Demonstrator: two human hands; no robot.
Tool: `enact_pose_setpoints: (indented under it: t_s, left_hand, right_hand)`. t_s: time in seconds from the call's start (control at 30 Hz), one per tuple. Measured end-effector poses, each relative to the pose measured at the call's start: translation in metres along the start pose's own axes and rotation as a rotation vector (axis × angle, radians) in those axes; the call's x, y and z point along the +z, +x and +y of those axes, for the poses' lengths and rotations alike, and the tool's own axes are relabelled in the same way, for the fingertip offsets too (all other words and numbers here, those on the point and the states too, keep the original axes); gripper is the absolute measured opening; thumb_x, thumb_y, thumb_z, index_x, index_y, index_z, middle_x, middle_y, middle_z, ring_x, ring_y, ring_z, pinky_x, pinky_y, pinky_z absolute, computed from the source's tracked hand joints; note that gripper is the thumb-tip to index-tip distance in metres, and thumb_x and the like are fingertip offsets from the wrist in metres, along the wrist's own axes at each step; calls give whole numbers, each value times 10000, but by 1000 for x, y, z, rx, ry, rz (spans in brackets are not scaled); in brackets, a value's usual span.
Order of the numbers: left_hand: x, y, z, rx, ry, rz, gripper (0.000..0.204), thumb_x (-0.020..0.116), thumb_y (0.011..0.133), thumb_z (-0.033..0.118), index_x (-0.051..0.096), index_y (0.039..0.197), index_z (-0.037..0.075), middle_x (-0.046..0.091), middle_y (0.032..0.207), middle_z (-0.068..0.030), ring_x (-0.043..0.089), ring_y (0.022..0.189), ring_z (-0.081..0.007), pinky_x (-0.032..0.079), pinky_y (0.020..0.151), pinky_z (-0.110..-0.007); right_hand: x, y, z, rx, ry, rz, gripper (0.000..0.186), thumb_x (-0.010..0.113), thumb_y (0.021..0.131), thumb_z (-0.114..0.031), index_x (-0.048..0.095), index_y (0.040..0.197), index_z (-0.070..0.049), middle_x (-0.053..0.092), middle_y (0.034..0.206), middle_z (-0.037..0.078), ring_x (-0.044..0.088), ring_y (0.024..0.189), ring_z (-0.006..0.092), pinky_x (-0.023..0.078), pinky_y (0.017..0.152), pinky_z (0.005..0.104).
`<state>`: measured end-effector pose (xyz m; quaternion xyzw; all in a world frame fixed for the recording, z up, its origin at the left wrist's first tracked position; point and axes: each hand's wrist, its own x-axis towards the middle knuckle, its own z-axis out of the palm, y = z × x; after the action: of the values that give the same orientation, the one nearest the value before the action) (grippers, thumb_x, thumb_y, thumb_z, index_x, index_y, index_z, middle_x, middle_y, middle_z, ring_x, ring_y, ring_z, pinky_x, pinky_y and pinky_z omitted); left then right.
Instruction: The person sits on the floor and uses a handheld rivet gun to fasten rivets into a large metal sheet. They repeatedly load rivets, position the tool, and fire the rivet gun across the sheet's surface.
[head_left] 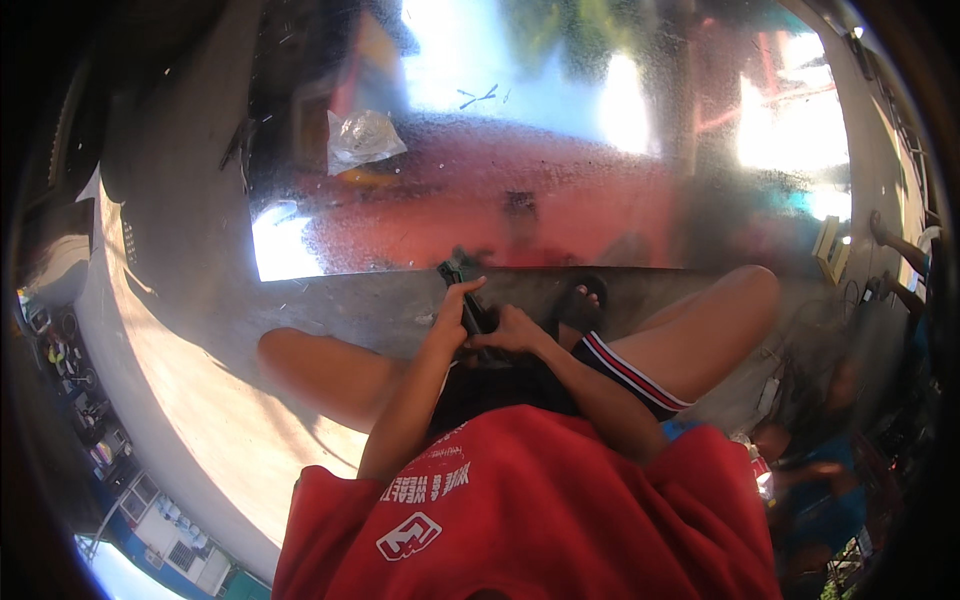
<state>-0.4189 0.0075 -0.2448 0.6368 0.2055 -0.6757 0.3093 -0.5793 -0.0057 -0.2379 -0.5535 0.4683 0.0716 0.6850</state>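
Both my hands are closed around a dark hand tool (pixel 456 270) with a greenish head and black handles, held over my lap; its exact kind is hard to make out. My left hand (pixel 459 310) wraps it just below the head, thumb pointing up. My right hand (pixel 513 331) grips the lower part from the right side. The tool's head points up and away, reaching the near edge of a shiny metal sheet (pixel 580 220) in front of me. My palms and fingers hide much of the handles.
On the sheet lie a clear plastic bag (pixel 365 140) with small contents and some thin dark pieces (pixel 485 96). A pale slatted wooden piece (pixel 830 250) stands by the sheet's right edge. My sandalled foot (pixel 580 308) is close by. Other people sit at the right, near cables.
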Motion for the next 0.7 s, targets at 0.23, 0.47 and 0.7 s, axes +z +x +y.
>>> enact_pose_setpoints:
  t_s: [0.23, 0.47, 0.7]
  left_hand:
    - [11, 19, -24, 152, 115, 291, 198, 740, 756, 168, 607, 808, 30, 584, 739, -86, 591, 648, -258, 518, 645, -394]
    - [27, 13, -20, 253, 42, 455, 212, 723, 784, 180, 607, 757, 4, 591, 725, -101, 567, 551, -232, 503, 518, -373]
    - [11, 13, -17, 171, 79, 457, 240, 716, 814, 236, 632, 828, 12, 624, 763, -99, 600, 608, -228, 527, 555, -372]
  right_hand:
    - [9, -6, 20, -46, -22, 125, 911, 843, 535, -563, 634, 1122, 101, 693, 983, 266, 683, 971, 373, 520, 871, 402]
    - [14, 0, 28, 36, -262, -57, 830, 813, 601, -532, 631, 1105, 102, 708, 963, 238, 698, 900, 386, 542, 838, 452]
    - [28, -3, 30, -234, -61, 110, 688, 776, 711, -499, 657, 1084, 67, 674, 930, 310, 671, 863, 441, 537, 806, 474]
